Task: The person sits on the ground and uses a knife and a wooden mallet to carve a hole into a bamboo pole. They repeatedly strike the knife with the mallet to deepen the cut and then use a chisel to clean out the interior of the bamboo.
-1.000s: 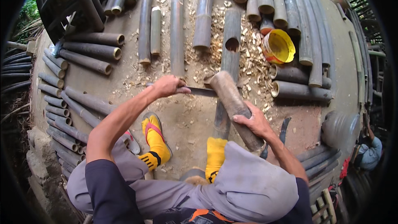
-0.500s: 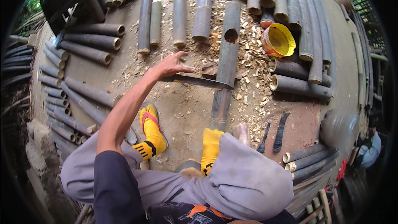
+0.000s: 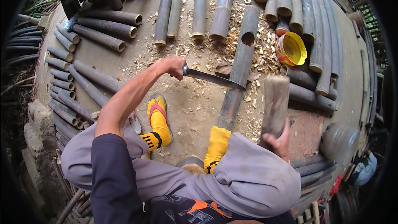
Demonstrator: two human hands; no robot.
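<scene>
My left hand (image 3: 175, 66) is closed round the handle of a long-bladed machete (image 3: 211, 79). The far end of its blade rests across a dark bamboo pole (image 3: 235, 89) lying lengthwise in front of me. A notch is cut in that pole farther up, with its hollow showing. In my right hand (image 3: 280, 143) is a thick wooden block (image 3: 275, 103), gripped at its lower end and raised to the right of the pole; motion blurs it slightly. My yellow-socked foot (image 3: 217, 144) is at the pole's near end.
Wood chips (image 3: 259, 49) lie around the pole. A yellow bucket (image 3: 291, 49) stands right of it, among several long bamboo poles (image 3: 316, 41). Cut bamboo pieces (image 3: 105, 35) lie at the left. A large plastic bottle (image 3: 340, 137) is at the right, with a person (image 3: 365, 169) beyond.
My left fingers have closed round the machete's handle. My right hand has come into view with the wooden block, lifted from the ground beside my right knee. The view has shifted slightly.
</scene>
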